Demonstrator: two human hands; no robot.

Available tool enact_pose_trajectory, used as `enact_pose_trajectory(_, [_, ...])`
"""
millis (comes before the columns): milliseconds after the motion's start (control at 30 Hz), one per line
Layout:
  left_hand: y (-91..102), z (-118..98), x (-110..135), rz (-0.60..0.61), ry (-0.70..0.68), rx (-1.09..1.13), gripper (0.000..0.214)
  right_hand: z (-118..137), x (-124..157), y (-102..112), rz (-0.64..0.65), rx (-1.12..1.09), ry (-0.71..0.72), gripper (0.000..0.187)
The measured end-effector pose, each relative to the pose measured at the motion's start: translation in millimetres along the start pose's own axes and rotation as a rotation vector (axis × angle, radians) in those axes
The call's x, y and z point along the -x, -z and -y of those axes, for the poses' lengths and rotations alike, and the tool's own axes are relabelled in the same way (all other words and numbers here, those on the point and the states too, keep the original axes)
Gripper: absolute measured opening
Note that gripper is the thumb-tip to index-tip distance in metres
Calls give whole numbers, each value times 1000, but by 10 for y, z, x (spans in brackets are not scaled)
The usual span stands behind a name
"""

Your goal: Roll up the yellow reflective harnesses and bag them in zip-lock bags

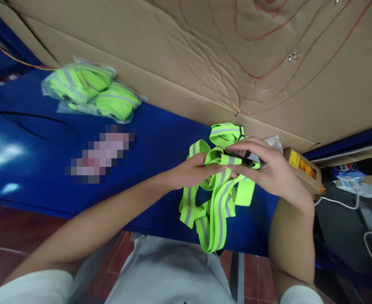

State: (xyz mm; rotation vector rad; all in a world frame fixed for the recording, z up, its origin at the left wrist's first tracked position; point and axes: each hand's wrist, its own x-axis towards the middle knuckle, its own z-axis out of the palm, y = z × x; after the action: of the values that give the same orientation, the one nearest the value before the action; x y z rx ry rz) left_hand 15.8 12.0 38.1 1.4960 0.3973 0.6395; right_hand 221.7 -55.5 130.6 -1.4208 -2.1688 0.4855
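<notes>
nearest us, loose loops of the reflective strap (215,211) hang past the table (154,139) edge & could twist or snag. our left hand (190,171) & right hand (268,166) both pinch its top; a slack pinch may drop it. bagged straps (90,88) lie well apart, further back.

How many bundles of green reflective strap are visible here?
3. The left hand and right hand hold one loose bundle; two bagged bundles lie together on the blue table, far left. Others may be hidden.
</notes>
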Motion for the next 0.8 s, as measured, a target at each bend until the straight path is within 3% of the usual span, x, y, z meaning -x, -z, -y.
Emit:
enact_pose_trajectory(100, [75,1,-3,65,0,17,31,-116,-15,47,133,-76,-45,58])
enact_pose_trajectory(200, [110,-30,-7,114,14,-128,27,-188,-44,6,81,-126,-83,54])
enact_pose_trajectory(333, [29,-71,0,-51,-158,-323,38,-127,-83,-121,-125,-83,-57,60])
enact_pose_trajectory(433, [-35,-41,8,-151,-131,-231,40,-36,-78,-160,-119,-82,-29,69])
enact_pose_trajectory(600, [-61,43,-34,-339,-153,37,37,-54,-62,-117,-66,-363,-16,91])
enact_pose_trajectory(633, [-60,47,-48,-376,-157,67,39,-83,-69,-119,-72,-408,-39,87])
enact_pose_trajectory(700, [-55,40,-72,-410,-158,72,43,-147,-92,-155,-63,-481,-122,58])
enact_pose_trajectory(800, [-55,12,-95,-390,-181,4,45,-230,-134,-277,-79,-575,-237,24])
